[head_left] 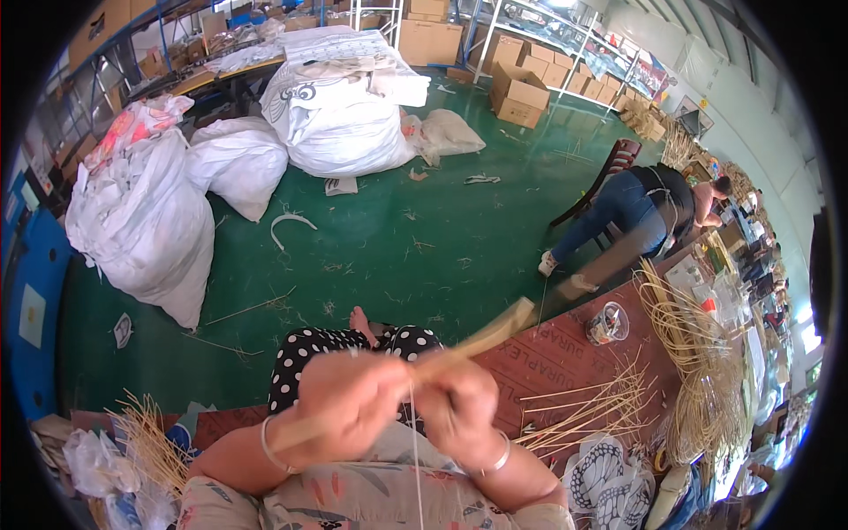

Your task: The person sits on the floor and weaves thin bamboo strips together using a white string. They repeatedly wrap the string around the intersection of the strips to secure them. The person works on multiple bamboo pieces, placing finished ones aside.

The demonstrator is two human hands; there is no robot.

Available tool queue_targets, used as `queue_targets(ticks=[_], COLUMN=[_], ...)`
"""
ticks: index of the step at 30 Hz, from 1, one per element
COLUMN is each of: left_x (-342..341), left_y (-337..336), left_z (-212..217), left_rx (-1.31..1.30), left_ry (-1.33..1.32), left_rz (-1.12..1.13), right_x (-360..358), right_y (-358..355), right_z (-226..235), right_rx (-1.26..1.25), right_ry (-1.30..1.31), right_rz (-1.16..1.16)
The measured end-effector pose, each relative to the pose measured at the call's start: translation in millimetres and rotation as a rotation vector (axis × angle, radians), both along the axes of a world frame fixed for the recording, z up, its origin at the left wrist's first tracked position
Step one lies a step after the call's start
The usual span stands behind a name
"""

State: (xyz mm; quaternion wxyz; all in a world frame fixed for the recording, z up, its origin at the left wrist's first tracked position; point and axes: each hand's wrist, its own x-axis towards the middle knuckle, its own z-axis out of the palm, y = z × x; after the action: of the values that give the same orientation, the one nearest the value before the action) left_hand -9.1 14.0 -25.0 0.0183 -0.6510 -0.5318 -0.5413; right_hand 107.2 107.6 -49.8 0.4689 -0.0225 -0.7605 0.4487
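Observation:
In front of my lap, both hands are closed around a pale, flat strip [495, 331] that looks like bamboo or wood and slants up to the right. My left hand [349, 397] is blurred, its fingers bent in a grip near the strip's lower part. Close beside it, my right hand [459, 402] curls its fingers over the middle of the strip. A thin white string [418, 459] runs down from between the hands toward my body. Fingers hide where the string meets the strip.
Thin cane strips [592, 406] lie on the reddish board [548, 362] at right, near a clear tub [607, 324] and coiled cane [680, 353]. Large white sacks [150, 221] stand at left. A person [632, 208] bends beside a chair [618, 159]. Cartons [518, 94] stand behind.

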Motion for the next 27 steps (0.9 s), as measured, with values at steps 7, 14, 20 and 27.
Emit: queue_targets(ticks=[7,14,20,27], left_x=[-4.9,-3.1,1.4,4.1], left_y=[0.6,-8.7,-7.2,-4.8], left_z=[-6.7,-2.8,-0.7,-0.2], left_rx=[-0.118,-0.215,-0.189,-0.221], left_ry=[-0.304,-0.472,-0.54,-0.465], left_rz=[-0.036,-0.143,-0.175,-0.171], right_x=[13.1,38.3,43.4,32.2], right_y=[2.9,-18.7,-24.1,8.7], right_z=[-8.1,-72.9,-96.3,-18.7], right_rx=[-0.461,-1.388,-1.663,-0.096], right_ry=[-0.101,-0.627,-0.545,-0.19], right_rz=[0.471,0.89,0.748,-0.016])
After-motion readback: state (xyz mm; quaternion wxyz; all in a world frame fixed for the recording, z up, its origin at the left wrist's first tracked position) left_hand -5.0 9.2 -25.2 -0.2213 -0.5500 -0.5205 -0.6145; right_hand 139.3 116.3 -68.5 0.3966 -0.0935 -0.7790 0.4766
